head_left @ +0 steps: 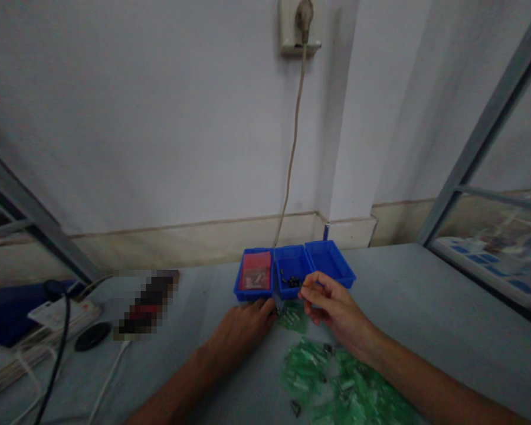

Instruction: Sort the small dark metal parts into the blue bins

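Low on the table, in front of the left blue bin (238,284), my left hand (249,321) has its fingers together at the edge of a small green bag (293,317); whatever they hold is too small to name. My right hand (327,301) is raised beside the middle blue bin (292,258), thumb and forefinger pinched on something I cannot make out. Small dark parts (293,281) lie in that bin. A red packet (255,262) with a clear bag of small pieces fills the left bin. Green plastic bags (363,392) are heaped nearer me, partly under my right forearm.
The right blue bin (330,264) stands beside the others near the wall. At left are a black round object (92,336), a pixelated item (148,304) and cables. A cord (295,130) hangs from a wall socket. Metal frame bars flank the table.
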Available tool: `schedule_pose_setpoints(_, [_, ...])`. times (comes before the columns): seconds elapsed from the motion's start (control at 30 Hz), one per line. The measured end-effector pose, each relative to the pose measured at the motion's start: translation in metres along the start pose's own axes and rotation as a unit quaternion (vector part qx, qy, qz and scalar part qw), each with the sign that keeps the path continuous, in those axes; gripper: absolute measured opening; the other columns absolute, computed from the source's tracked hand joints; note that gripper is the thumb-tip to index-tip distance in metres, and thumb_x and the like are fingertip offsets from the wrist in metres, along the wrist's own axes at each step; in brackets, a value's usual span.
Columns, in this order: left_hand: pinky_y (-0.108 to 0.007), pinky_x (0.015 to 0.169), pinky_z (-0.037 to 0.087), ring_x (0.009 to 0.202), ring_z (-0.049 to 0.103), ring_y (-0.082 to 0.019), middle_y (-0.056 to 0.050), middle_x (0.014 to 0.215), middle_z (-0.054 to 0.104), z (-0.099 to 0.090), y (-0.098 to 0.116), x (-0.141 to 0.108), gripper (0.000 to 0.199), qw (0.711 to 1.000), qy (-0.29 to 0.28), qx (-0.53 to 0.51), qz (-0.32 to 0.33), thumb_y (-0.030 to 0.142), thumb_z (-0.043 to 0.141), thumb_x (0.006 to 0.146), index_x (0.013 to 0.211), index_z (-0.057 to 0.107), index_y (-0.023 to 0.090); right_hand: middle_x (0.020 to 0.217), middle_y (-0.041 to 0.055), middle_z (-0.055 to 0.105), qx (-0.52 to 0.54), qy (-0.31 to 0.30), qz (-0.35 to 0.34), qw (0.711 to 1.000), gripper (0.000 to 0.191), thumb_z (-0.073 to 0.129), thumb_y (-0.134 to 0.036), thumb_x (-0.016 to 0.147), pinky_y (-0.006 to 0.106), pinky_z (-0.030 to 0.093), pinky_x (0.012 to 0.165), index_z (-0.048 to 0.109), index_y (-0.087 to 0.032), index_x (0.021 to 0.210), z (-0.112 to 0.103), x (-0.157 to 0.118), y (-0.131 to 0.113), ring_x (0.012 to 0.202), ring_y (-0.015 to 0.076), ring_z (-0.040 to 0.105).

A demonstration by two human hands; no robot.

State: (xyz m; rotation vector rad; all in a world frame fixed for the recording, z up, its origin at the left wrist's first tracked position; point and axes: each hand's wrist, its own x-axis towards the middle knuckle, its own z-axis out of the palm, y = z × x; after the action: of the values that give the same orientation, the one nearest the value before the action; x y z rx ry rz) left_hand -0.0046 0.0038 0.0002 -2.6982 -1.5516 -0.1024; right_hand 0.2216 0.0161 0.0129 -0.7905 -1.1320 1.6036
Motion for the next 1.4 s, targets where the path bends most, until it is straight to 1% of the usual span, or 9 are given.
schedule_pose_setpoints(0.2, [-0.030, 0.067, 0.056, 0.087, 0.071, -0.022, -0.003, 0.103, 0.071, -0.002, 0.000, 0.000, 0.017, 1.000, 0.005, 0.000, 0.003, 0.032, 0.042, 0.104, 0.115, 0.054, 0.025, 0.065, -0.0025, 0.061, -0.056, -0.021, -0.019, 0.998, 0.024, 0.080, -0.034, 0.080, 0.021, 0.040, 0.046, 0.062, -0.020, 0.088, 0.002, -0.002, -0.002, 0.055, 0.0121, 0.054])
schedule_pose_setpoints(0.37, [-0.033, 0.066, 0.057, 0.086, 0.071, -0.024, -0.002, 0.104, 0.071, -0.004, 0.001, -0.001, 0.017, 1.000, -0.001, -0.003, 0.004, 0.032, 0.041, 0.104, 0.114, 0.053, 0.025, 0.081, 0.0020, 0.067, 0.006, -0.037, -0.003, 0.999, 0.025, 0.078, -0.037, 0.082, 0.019, 0.036, 0.042, 0.064, -0.019, 0.094, 0.003, -0.003, -0.004, 0.056, 0.0100, 0.054])
schedule_pose_setpoints(0.47, [-0.033, 0.068, 0.057, 0.087, 0.071, -0.024, -0.002, 0.104, 0.071, -0.003, 0.000, -0.001, 0.017, 1.000, 0.003, -0.008, 0.005, 0.032, 0.041, 0.105, 0.115, 0.053, 0.026, 0.079, 0.0020, 0.066, 0.038, -0.032, 0.018, 0.999, 0.027, 0.075, -0.041, 0.085, 0.018, 0.033, 0.040, 0.064, -0.018, 0.091, 0.003, -0.002, -0.004, 0.051, 0.0074, 0.049])
schedule_pose_setpoints(0.63, [-0.034, 0.070, 0.057, 0.088, 0.071, -0.024, -0.003, 0.103, 0.071, -0.002, 0.000, -0.001, 0.019, 1.000, 0.000, -0.004, 0.001, 0.032, 0.039, 0.105, 0.113, 0.054, 0.025, 0.067, -0.0014, 0.059, 0.131, 0.003, 0.063, 0.989, 0.031, 0.078, -0.044, 0.082, 0.017, 0.029, 0.040, 0.064, -0.016, 0.085, 0.000, 0.001, -0.002, 0.046, 0.0052, 0.042])
schedule_pose_setpoints(0.83, [-0.031, 0.072, 0.056, 0.090, 0.071, -0.022, -0.005, 0.104, 0.070, -0.004, 0.001, -0.001, 0.020, 1.000, -0.003, -0.009, 0.002, 0.031, 0.038, 0.105, 0.114, 0.054, 0.024, 0.051, -0.0066, 0.041, 0.188, -0.037, 0.077, 0.978, 0.035, 0.075, -0.044, 0.085, 0.019, 0.022, 0.039, 0.057, -0.017, 0.071, -0.004, 0.004, 0.001, 0.042, 0.0057, 0.027])
schedule_pose_setpoints(0.93, [-0.033, 0.072, 0.057, 0.091, 0.071, -0.023, -0.005, 0.103, 0.071, -0.004, 0.002, -0.001, 0.019, 1.000, -0.005, -0.010, 0.002, 0.031, 0.039, 0.105, 0.112, 0.054, 0.023, 0.049, -0.0072, 0.038, 0.192, -0.047, 0.080, 0.977, 0.037, 0.071, -0.044, 0.088, 0.020, 0.020, 0.039, 0.055, -0.017, 0.069, -0.005, 0.005, 0.001, 0.042, 0.0058, 0.023])
schedule_pose_setpoints(1.03, [-0.034, 0.072, 0.058, 0.091, 0.071, -0.025, -0.005, 0.104, 0.071, -0.006, 0.002, 0.000, 0.018, 1.000, -0.017, -0.002, -0.005, 0.030, 0.040, 0.104, 0.112, 0.055, 0.023, 0.051, -0.0071, 0.040, 0.177, -0.034, 0.068, 0.981, 0.036, 0.071, -0.045, 0.088, 0.020, 0.020, 0.039, 0.056, -0.017, 0.071, -0.003, 0.004, -0.001, 0.042, 0.0053, 0.024])
schedule_pose_setpoints(1.2, [-0.033, 0.074, 0.058, 0.092, 0.071, -0.024, -0.004, 0.106, 0.071, -0.008, 0.003, 0.000, 0.018, 1.000, -0.016, -0.009, -0.004, 0.032, 0.040, 0.105, 0.115, 0.054, 0.024, 0.066, -0.0041, 0.053, 0.100, 0.006, 0.034, 0.994, 0.034, 0.077, -0.045, 0.083, 0.019, 0.020, 0.039, 0.056, -0.018, 0.078, 0.003, 0.000, -0.006, 0.044, 0.0042, 0.032])
schedule_pose_setpoints(1.4, [-0.031, 0.070, 0.056, 0.089, 0.071, -0.023, -0.004, 0.104, 0.070, -0.006, 0.002, 0.000, 0.020, 1.000, -0.012, -0.011, -0.007, 0.033, 0.039, 0.105, 0.114, 0.054, 0.024, 0.051, -0.0083, 0.045, 0.009, -0.007, 0.008, 1.000, 0.031, 0.078, -0.043, 0.081, 0.021, 0.019, 0.038, 0.056, -0.021, 0.082, 0.005, -0.003, -0.007, 0.041, 0.0062, 0.030])
